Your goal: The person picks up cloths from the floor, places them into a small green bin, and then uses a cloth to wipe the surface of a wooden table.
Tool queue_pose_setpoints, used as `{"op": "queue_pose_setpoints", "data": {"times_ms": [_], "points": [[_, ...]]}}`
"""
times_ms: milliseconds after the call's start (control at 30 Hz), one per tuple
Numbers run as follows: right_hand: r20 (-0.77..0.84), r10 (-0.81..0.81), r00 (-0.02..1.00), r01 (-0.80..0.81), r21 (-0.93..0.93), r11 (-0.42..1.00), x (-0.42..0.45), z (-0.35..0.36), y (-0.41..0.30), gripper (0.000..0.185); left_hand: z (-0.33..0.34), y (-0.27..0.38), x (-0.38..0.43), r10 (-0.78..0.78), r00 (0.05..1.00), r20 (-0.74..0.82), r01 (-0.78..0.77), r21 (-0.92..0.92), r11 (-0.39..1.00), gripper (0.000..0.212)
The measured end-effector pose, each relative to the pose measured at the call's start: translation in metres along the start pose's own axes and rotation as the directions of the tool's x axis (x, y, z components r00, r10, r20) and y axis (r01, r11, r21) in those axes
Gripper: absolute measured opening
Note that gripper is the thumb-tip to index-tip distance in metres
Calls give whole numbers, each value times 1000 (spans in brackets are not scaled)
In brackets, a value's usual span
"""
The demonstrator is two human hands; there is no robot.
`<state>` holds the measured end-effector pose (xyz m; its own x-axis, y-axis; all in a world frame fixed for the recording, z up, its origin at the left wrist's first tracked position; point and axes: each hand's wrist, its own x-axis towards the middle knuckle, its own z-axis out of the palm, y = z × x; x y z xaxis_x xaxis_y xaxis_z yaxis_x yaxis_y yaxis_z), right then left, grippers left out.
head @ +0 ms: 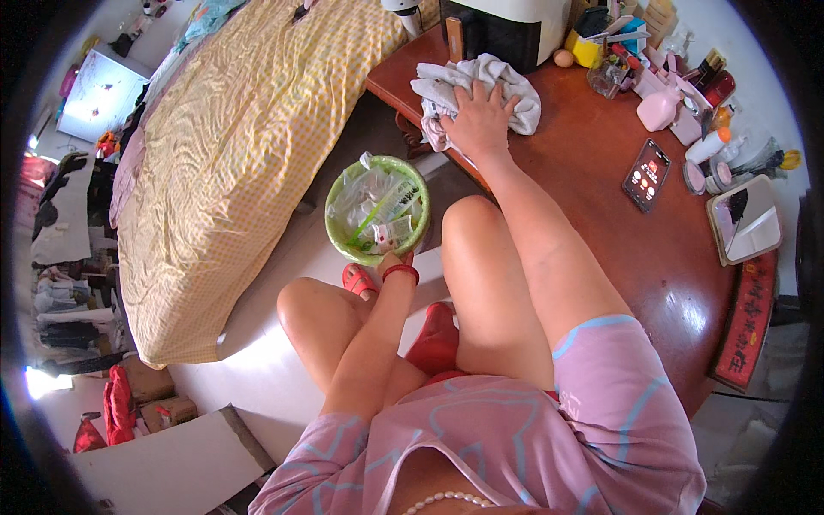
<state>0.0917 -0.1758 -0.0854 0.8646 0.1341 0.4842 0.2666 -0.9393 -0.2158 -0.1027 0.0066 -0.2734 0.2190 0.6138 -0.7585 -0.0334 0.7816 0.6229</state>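
Note:
My right hand [481, 122] lies spread on a crumpled light grey cloth [524, 103] at the left edge of the reddish-brown wooden table [566, 174]. A pinkish printed part of the cloth bundle hangs at the table's edge. Below and to the left, my left hand [397, 261], with a red bracelet at the wrist, holds the near rim of a green waste bin [331, 235]. The bin is lined with a clear plastic bag and contains wrappers and a green plastic strip. My left fingers are partly hidden.
A phone [646, 175] with a lit screen, a framed mirror [745, 219], a pink bottle [658, 109] and an egg [563, 58] are on the table. A black and white appliance [508, 32] stands at the back. A bed with a yellow checked sheet [244, 148] is at the left.

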Motion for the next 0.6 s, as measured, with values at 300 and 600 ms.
{"op": "queue_pose_setpoints", "data": {"times_ms": [300,600], "points": [[38,13,999,-12,-26,1000,0,5,10,53,23,48,-120,-441,736,514,-11,659,752,40],[31,23,999,-24,8,1000,1,-2,2,56,76,143,-34,-161,745,648,-8,249,968,37]]}}
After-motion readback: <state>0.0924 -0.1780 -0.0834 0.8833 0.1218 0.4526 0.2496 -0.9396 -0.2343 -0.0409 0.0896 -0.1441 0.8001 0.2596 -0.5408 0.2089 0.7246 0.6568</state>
